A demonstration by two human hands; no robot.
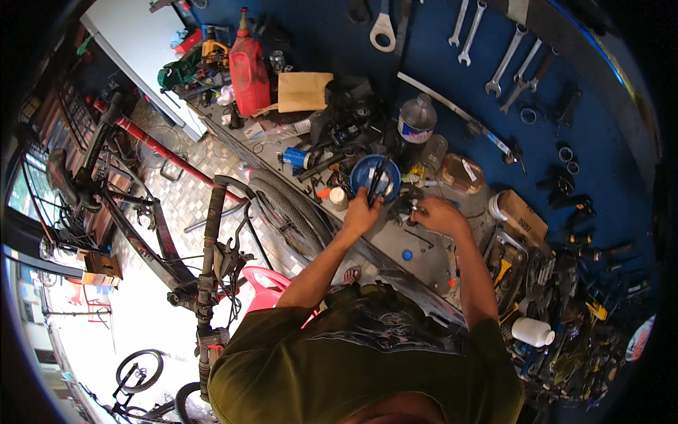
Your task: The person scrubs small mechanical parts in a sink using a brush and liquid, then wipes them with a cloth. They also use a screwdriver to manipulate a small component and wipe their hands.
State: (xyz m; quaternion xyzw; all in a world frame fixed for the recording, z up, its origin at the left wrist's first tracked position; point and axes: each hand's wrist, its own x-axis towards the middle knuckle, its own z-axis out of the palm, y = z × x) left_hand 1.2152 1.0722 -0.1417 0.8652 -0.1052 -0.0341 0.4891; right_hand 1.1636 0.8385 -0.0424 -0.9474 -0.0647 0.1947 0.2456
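Note:
My left hand is closed around a long, slim black tool, whose kind I cannot make out. The tool reaches up over a round blue bowl with something pale inside. To the right, my right hand has its fingers pinched at a small dark metal part on the bench; what lies between the fingertips is too small to name. A small white tub stands left of my left hand. A blue cap lies on the bench below my right hand.
Behind the bowl stand a large clear bottle and a plastic food container. A red jug is at the far left of the bench. Wrenches hang on the blue wall. Bicycle wheels and a bicycle frame stand left.

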